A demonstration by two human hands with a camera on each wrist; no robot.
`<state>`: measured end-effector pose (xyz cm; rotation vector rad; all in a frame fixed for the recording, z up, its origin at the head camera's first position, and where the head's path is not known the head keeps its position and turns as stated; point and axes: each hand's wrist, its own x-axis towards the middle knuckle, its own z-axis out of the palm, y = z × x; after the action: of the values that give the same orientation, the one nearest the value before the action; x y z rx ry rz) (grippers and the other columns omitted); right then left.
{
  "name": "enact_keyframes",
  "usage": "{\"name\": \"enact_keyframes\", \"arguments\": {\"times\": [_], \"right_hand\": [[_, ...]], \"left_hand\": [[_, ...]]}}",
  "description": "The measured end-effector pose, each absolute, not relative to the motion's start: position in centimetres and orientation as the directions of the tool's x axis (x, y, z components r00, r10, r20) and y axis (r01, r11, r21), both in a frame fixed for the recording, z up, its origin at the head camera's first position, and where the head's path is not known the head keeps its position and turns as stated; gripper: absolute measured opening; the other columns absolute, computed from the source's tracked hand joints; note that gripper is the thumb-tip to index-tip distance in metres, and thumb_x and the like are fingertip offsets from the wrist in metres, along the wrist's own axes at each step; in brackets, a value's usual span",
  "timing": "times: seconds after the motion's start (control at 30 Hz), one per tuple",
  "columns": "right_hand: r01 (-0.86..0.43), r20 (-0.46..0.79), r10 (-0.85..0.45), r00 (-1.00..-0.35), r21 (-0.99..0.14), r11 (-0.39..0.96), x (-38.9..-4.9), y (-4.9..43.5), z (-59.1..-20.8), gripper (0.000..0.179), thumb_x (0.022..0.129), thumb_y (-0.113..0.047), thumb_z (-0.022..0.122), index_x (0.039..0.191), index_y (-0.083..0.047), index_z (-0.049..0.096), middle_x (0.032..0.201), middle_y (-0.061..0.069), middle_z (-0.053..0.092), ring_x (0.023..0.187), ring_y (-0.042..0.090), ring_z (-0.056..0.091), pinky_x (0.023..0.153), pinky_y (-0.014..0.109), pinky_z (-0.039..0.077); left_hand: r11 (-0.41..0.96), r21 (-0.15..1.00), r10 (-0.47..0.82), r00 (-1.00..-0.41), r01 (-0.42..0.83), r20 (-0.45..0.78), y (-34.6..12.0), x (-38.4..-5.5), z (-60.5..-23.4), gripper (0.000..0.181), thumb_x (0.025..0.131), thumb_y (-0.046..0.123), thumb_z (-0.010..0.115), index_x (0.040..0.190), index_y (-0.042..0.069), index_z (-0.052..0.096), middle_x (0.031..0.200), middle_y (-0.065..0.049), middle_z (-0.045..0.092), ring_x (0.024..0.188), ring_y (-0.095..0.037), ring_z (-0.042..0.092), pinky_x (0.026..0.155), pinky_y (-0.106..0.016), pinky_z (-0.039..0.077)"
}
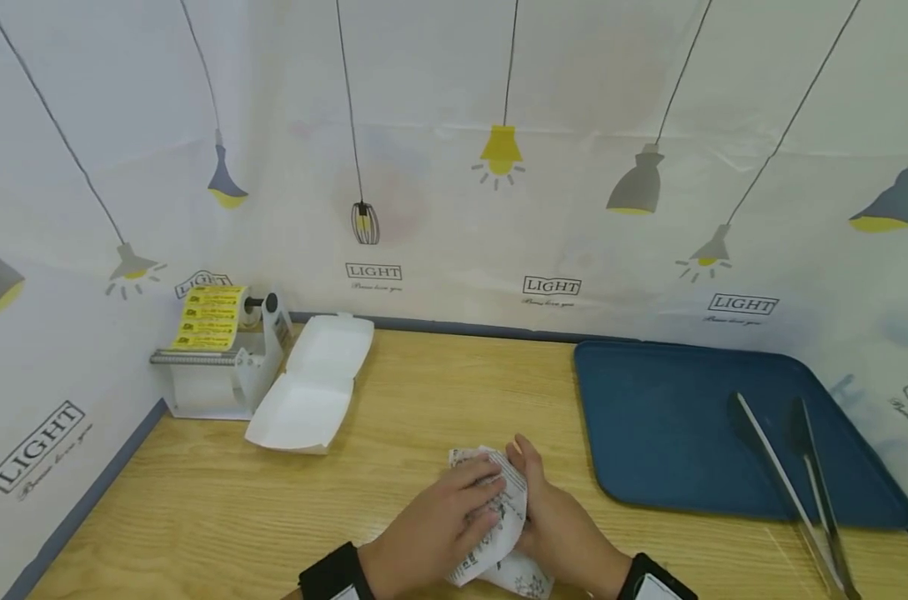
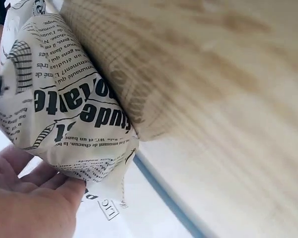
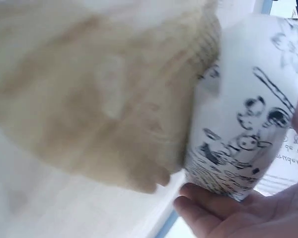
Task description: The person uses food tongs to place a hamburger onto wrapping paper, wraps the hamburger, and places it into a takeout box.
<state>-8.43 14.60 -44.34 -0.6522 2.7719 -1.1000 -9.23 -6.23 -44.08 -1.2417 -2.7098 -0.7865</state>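
Printed paper, like newsprint-style food wrap, is folded round something as a wrapped bundle (image 1: pixel 510 518) at the front middle of the table; its contents are hidden. My left hand (image 1: pixel 427 527) lies over its left side, fingers curved across the paper. From the other side my right hand (image 1: pixel 568 528) cups it, fingertips pointing up and away. In the left wrist view, the fingers (image 2: pixel 64 191) grip the bundle (image 2: pixel 72 106) near a pointed paper corner. The right wrist view has fingers (image 3: pixel 206 206) pressed at the lower end of the wrap (image 3: pixel 251 114).
A label dispenser (image 1: pixel 221 358) with a yellow label roll stands at the back left. Beside it an opened white takeaway box (image 1: pixel 303 408) lies on the wooden table (image 1: pixel 438 375). Metal tongs (image 1: pixel 787 483) rest across a blue tray (image 1: pixel 664 425) at the right. A lamp-print sheet covers the walls.
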Motion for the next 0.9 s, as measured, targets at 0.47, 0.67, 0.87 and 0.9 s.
{"name": "enact_keyframes", "arguments": {"times": [0.47, 0.67, 0.87, 0.9], "right_hand": [[-0.055, -0.152, -0.437, -0.886, -0.903, 0.426, -9.5, 18.9, -42.5, 0.034, 0.103, -0.028, 0.062, 0.120, 0.000, 0.052, 0.125, 0.016, 0.060, 0.120, 0.035, 0.061, 0.090, 0.041, 0.054], [-0.157, -0.084, -0.395, -0.915, -0.826, 0.541, -9.2, 18.5, -43.4, 0.018, 0.101, -0.026, 0.065, 0.089, -0.013, 0.069, 0.090, -0.006, 0.066, 0.086, 0.005, 0.059, 0.076, 0.027, 0.050], [-0.163, -0.074, -0.394, -0.916, -0.830, 0.534, -9.2, 18.7, -43.7, 0.014, 0.100, -0.024, 0.067, 0.092, -0.013, 0.070, 0.095, -0.005, 0.068, 0.089, 0.005, 0.058, 0.074, 0.024, 0.049], [-0.163, -0.072, -0.394, -0.916, -0.831, 0.532, -9.2, 18.8, -43.8, 0.014, 0.100, -0.024, 0.067, 0.092, -0.012, 0.071, 0.094, -0.005, 0.068, 0.089, 0.005, 0.058, 0.075, 0.024, 0.049]], "left_hand": [[0.624, 0.326, 0.680, -0.699, 0.711, 0.223, -5.5, -10.0, -43.6, 0.041, 0.100, 0.029, 0.067, 0.134, 0.007, 0.062, 0.139, -0.003, 0.055, 0.132, -0.015, 0.052, 0.110, -0.031, 0.043], [0.646, 0.234, 0.684, -0.687, 0.726, 0.244, -5.8, -10.8, -43.4, 0.039, 0.094, 0.041, 0.072, 0.125, 0.018, 0.068, 0.134, 0.003, 0.058, 0.132, -0.020, 0.046, 0.114, -0.042, 0.037], [0.562, 0.268, 0.762, -0.616, 0.783, 0.199, -6.1, -12.7, -43.2, 0.039, 0.093, 0.049, 0.071, 0.119, 0.020, 0.067, 0.156, -0.001, 0.044, 0.147, -0.020, 0.035, 0.117, -0.044, 0.034], [0.545, 0.293, 0.773, -0.607, 0.785, 0.188, -6.2, -13.0, -43.3, 0.040, 0.094, 0.050, 0.070, 0.119, 0.019, 0.065, 0.157, -0.001, 0.043, 0.147, -0.019, 0.035, 0.117, -0.043, 0.034]]}}
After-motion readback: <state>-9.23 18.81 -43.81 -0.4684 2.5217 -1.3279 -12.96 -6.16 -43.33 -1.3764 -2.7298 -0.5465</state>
